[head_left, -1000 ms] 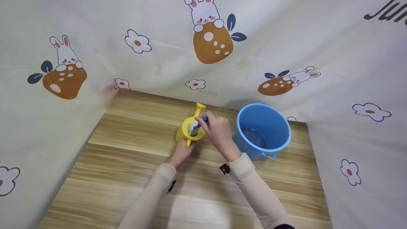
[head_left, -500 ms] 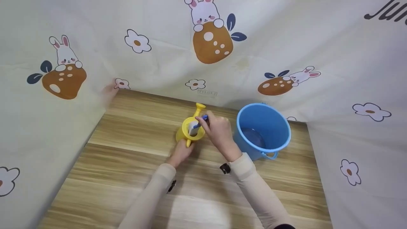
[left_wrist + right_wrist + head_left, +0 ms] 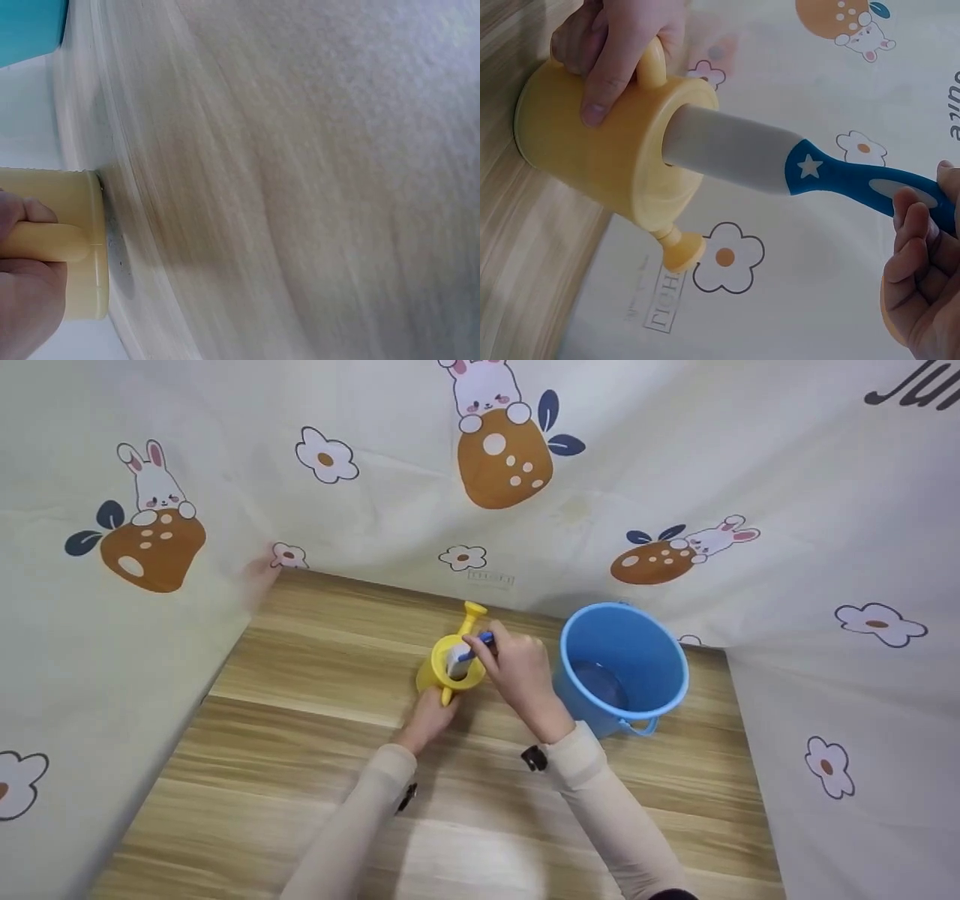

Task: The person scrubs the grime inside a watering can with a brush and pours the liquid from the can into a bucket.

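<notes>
A yellow toy watering can (image 3: 433,673) stands on the wood-patterned floor, its spout toward the far wall. My left hand (image 3: 429,720) grips the can's handle (image 3: 52,241) from the near side. A toy shovel (image 3: 735,150) with a pale grey-white blade and a blue, star-marked handle sits blade first in the can's top opening. The blade's tip is hidden inside. With curled fingers, my right hand (image 3: 519,671) holds the end of the shovel's handle above the can. In the right wrist view, that hand (image 3: 926,277) shows at the right edge.
Right of the can stands a blue bucket (image 3: 568,679), with its handle hanging at the near side. Pale sheets (image 3: 375,510) printed with rabbits and flowers rise as walls at the back and both sides. The wooden floor (image 3: 247,780) extends toward me.
</notes>
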Demonstrator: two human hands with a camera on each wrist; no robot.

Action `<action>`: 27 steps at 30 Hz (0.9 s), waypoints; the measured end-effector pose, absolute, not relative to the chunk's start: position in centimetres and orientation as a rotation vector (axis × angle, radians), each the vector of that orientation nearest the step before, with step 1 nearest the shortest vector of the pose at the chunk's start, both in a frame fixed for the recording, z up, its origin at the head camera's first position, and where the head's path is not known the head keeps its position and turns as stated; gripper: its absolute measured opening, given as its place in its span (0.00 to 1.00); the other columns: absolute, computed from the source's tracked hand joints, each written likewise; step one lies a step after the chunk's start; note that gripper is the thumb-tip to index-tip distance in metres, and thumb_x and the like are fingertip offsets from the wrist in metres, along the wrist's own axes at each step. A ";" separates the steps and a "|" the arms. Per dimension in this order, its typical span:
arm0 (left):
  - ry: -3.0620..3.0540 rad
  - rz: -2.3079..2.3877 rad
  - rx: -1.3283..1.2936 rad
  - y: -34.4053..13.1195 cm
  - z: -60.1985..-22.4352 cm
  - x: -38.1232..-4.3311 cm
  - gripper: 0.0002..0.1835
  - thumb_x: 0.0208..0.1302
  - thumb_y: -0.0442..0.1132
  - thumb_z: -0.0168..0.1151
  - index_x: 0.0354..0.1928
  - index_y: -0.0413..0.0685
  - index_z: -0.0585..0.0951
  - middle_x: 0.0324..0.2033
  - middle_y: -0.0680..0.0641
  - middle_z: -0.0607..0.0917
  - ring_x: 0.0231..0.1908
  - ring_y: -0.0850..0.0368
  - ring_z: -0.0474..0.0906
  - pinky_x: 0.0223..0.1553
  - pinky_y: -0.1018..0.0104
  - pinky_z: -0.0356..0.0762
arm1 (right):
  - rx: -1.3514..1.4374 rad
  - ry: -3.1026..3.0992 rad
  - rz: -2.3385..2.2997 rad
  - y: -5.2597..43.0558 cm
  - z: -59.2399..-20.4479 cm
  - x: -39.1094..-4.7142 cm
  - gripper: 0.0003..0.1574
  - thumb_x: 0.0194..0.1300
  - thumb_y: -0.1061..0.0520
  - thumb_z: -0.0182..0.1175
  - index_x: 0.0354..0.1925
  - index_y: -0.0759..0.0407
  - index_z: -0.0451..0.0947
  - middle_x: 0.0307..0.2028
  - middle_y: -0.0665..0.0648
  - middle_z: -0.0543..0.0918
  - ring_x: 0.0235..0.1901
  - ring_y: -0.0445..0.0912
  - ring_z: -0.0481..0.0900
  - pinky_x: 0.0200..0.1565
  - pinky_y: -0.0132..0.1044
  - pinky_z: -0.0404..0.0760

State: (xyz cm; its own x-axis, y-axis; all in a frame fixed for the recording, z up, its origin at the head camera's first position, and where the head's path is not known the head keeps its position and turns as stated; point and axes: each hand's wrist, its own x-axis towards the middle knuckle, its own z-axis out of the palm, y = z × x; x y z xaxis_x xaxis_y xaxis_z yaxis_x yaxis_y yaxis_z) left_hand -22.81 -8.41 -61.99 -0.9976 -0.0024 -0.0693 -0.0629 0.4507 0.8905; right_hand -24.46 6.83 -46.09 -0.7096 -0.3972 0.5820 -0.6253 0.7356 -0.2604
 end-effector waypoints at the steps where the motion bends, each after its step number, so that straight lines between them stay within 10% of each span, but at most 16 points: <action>1: 2.620 1.623 -0.058 -8.4 -62.0 -22.8 0.16 0.67 0.34 0.57 0.21 0.51 0.67 0.17 0.55 0.65 0.19 0.60 0.64 0.24 0.68 0.64 | 0.775 -2.434 0.612 6.9 -46.1 -24.5 0.20 0.69 0.43 0.60 0.35 0.59 0.77 0.14 0.52 0.71 0.14 0.42 0.66 0.19 0.31 0.61; 27: 2.498 1.858 -0.132 -8.4 -62.7 -22.9 0.17 0.67 0.37 0.61 0.22 0.50 0.67 0.15 0.57 0.63 0.18 0.63 0.62 0.24 0.70 0.64 | 0.580 -2.227 0.812 9.2 -38.9 -24.7 0.14 0.69 0.55 0.59 0.29 0.62 0.77 0.15 0.55 0.75 0.14 0.43 0.69 0.20 0.30 0.64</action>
State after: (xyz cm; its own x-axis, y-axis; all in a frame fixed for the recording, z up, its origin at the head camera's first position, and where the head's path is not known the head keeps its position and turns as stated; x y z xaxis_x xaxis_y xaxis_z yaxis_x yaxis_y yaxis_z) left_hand -22.88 -8.37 -62.72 -0.9961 -0.0527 -0.0711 -0.0833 0.2853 0.9548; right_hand -24.73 9.20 -38.93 -0.6642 -0.1677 0.7285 -0.5974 0.7048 -0.3825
